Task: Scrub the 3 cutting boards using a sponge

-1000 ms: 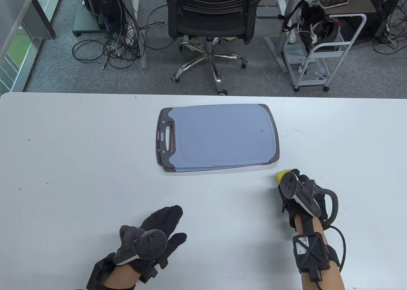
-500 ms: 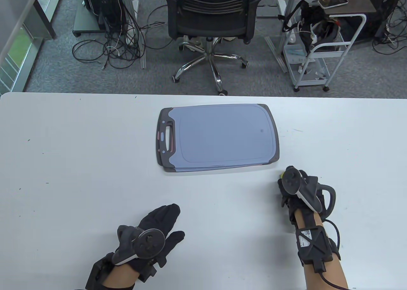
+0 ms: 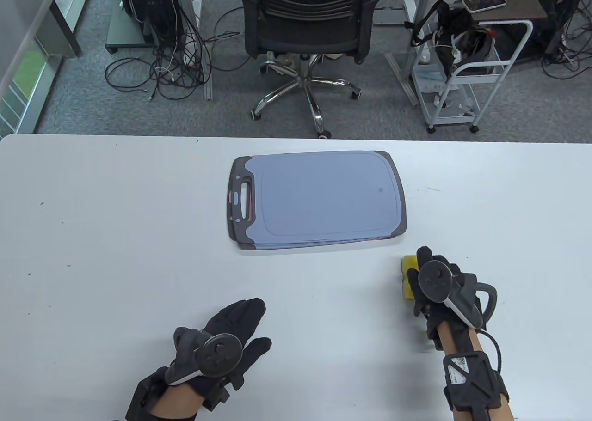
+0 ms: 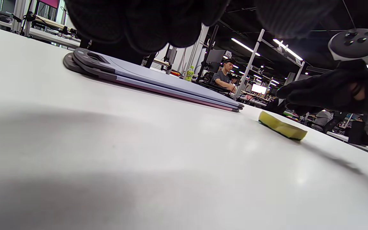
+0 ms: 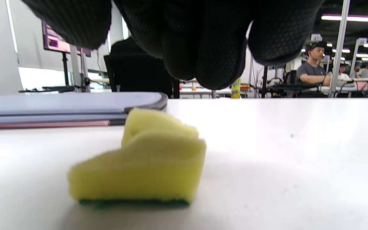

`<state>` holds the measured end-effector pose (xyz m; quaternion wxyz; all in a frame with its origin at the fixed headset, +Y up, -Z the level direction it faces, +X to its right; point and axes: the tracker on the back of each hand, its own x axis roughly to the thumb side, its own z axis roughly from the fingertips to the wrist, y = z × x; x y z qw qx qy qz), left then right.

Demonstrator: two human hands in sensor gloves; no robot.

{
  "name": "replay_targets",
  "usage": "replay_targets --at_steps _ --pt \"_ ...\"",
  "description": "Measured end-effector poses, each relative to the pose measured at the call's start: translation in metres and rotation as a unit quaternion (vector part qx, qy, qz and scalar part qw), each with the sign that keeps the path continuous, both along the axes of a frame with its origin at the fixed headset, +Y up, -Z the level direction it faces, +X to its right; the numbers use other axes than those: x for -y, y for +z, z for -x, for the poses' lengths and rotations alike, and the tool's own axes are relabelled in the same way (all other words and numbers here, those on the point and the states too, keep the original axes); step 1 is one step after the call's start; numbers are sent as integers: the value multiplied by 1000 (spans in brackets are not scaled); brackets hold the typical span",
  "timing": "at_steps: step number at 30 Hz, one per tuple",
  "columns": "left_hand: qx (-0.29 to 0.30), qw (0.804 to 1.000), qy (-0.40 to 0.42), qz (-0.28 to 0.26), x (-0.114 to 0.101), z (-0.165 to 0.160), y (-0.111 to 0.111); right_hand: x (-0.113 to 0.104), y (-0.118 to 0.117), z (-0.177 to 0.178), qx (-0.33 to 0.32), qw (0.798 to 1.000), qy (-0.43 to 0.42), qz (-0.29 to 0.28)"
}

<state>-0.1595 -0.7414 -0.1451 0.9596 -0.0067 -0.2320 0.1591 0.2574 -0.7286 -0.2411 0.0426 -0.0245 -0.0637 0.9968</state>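
The table is smooth white with a soft sheen. The boards look like matt grey-blue plastic with darker rubbery ends. The sponge is porous yellow foam on a thin green, rougher layer (visible only along its base). Both gloves are black textured knit cloth.

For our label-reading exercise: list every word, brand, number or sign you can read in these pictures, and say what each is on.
No text can be read.
White label on the right wrist strap: print too small to read.
Drink bottle in the background: label blurred.
Stacked cutting boards, yellow sponge: no lettering visible.
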Motion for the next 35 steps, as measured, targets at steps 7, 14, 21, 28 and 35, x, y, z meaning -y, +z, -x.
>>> replay_targets --at_steps 7,14,21,28,35 --pt "4 1000 -7 -2 1 -2 1 4 53 42 -102 993 -24 -54" --pt "18 999 -31 -6 6 -6 4 23 94 98 -225 973 -45 -30" --pt "19 999 -32 -18 3 -6 6 26 108 107 -286 957 -52 -4" --pt "31 999 -32 -23 3 -11 5 33 105 107 -296 953 -58 15" --pt "26 998 -44 -29 3 -7 5 34 102 104 -292 954 -62 16"
